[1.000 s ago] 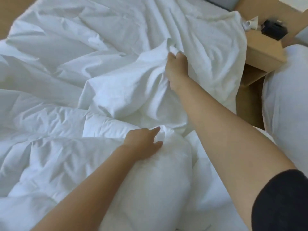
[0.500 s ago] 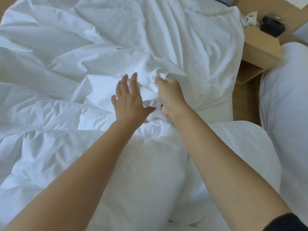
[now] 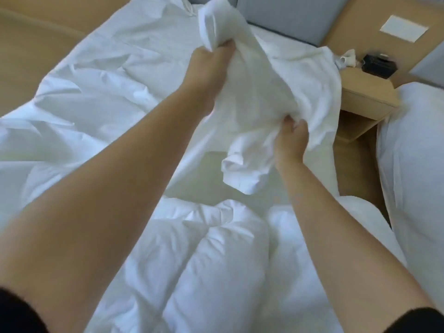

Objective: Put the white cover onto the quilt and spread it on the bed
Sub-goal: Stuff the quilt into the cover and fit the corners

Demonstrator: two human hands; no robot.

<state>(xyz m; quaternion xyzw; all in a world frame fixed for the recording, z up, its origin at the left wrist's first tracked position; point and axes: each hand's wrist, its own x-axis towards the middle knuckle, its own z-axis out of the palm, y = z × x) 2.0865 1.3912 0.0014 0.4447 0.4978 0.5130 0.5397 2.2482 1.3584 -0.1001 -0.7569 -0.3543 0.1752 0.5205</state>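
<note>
While both arms reach over bed [image 3: 286, 39], left grip [image 3: 211, 60] is clenched round bunched end of white cover [image 3: 264, 92], held high near headboard [image 3: 283, 18]. Right grip [image 3: 292, 140] is clenched on lower fold of same cover. Rest of cover trails crumpled across bed. Quilt [image 3: 216, 251] lies puffed beneath forearms. Nightstand [image 3: 367, 97] stands right of bed.
</note>
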